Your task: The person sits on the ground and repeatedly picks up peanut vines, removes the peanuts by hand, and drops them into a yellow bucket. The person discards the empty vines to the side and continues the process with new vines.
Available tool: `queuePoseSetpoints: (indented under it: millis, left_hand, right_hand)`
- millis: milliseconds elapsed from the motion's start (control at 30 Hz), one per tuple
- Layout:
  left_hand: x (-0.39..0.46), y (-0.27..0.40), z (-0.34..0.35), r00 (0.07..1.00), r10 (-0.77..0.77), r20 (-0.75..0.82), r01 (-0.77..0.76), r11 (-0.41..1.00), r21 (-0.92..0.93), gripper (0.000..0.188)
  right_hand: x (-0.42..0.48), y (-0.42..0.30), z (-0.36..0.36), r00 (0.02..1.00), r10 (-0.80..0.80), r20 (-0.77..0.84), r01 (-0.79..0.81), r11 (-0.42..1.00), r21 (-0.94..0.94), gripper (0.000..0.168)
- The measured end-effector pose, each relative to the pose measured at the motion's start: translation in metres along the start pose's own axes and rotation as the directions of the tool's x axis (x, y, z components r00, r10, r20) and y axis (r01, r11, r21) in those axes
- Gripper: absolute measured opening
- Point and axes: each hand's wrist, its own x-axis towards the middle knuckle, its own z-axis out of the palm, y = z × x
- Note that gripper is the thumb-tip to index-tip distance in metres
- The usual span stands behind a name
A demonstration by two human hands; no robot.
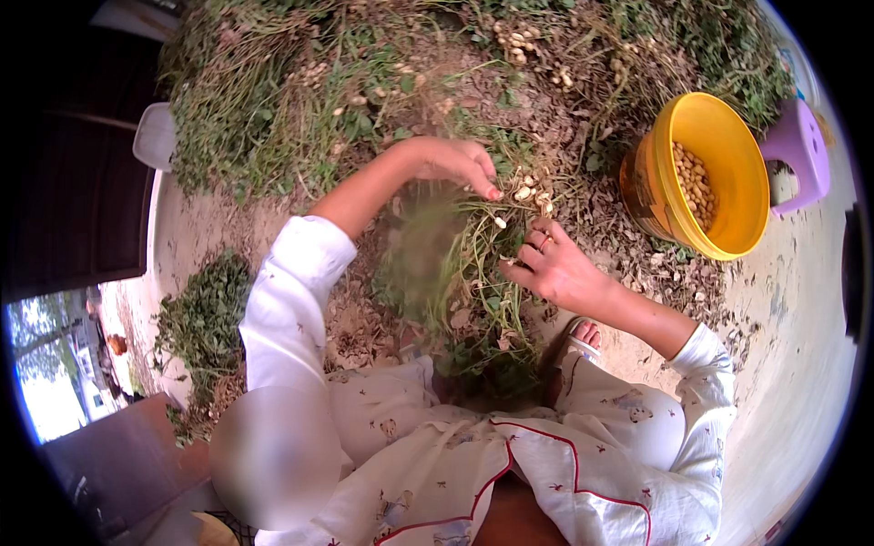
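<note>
Harvested peanut plants (488, 273) lie before me between my knees, their roots and pods uppermost, part of the foliage blurred. My left hand (461, 167) curves over the root end, fingertips at the stems beside a cluster of peanut pods (524, 192). Just below and right of that cluster, my right hand (550, 263), with a ring on one finger, has its fingers curled at the roots; a small pale piece shows by its fingertips. Whether it grips a pod is unclear. A yellow bucket (734, 177) tilts at the right with picked peanuts (693, 184) inside.
A large heap of peanut plants (273, 123) spreads across the far side. Dry leaf litter (655, 273) covers the ground near the bucket. A purple plastic stool (802, 157) stands beyond it. At the left are a white plastic container (156, 136) and a smaller green pile (208, 321).
</note>
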Motion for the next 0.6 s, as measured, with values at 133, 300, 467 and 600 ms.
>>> queuePoseSetpoints:
  millis: [133, 300, 467, 600]
  left_hand:
    - [0.038, -0.007, 0.007, 0.928, -0.22, 0.302, 0.198, 0.975, 0.101, 0.066]
    - [0.043, -0.03, 0.036, 0.982, -0.183, 0.054, 0.186, 0.98, -0.067, 0.081]
    - [0.028, -0.018, 0.057, 0.996, -0.083, -0.013, 0.071, 0.912, -0.404, 0.069]
    - [0.019, -0.022, 0.07, 0.987, -0.073, -0.143, 0.011, 0.918, -0.395, 0.069]
  right_hand:
    - [-0.031, 0.015, 0.014, 0.989, 0.136, -0.056, -0.134, 0.99, 0.036, 0.037]
    - [-0.065, 0.014, 0.026, 0.741, 0.67, -0.028, -0.632, 0.712, 0.306, 0.049]
    - [-0.053, 0.017, 0.038, 0.329, 0.808, 0.49, -0.653, -0.18, 0.736, 0.076]
    - [-0.028, 0.006, 0.054, 0.334, 0.726, 0.601, -0.397, -0.47, 0.788, 0.071]
